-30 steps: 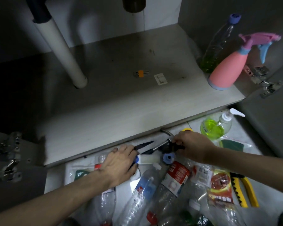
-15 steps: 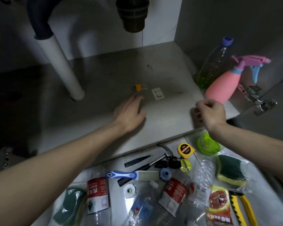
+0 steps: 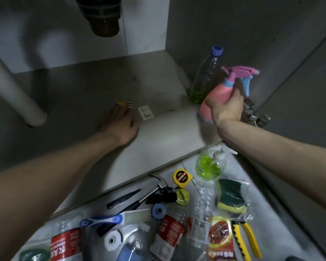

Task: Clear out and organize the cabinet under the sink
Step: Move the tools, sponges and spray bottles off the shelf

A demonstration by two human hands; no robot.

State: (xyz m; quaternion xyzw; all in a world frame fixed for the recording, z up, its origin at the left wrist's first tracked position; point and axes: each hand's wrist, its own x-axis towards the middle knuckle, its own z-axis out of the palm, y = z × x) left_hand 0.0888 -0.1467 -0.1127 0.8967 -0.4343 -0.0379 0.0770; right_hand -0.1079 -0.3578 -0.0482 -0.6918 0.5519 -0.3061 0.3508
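The grey cabinet floor (image 3: 158, 140) under the sink holds little. A pink spray bottle (image 3: 215, 97) with a pink and blue trigger head stands at its right front corner, and my right hand (image 3: 227, 108) is wrapped around its body. Behind it stands a clear bottle (image 3: 205, 76) with a blue cap and green liquid. My left hand (image 3: 120, 123) lies flat on the cabinet floor, fingertips touching a small orange brush (image 3: 123, 104). A small white card (image 3: 145, 112) lies just right of that hand.
A white drain pipe (image 3: 13, 91) meets the floor at the left, and a dark sink trap (image 3: 102, 14) hangs overhead. On the tiles in front lie a hammer (image 3: 154, 187), tape measure (image 3: 181, 177), green soap dispenser (image 3: 209, 166), bagged sponge (image 3: 231, 194), yellow pliers (image 3: 247, 240) and several plastic bottles.
Both hands left the tools on the tiles and went into the cabinet. My left hand slid up to the orange brush. My right hand closed around the pink spray bottle.
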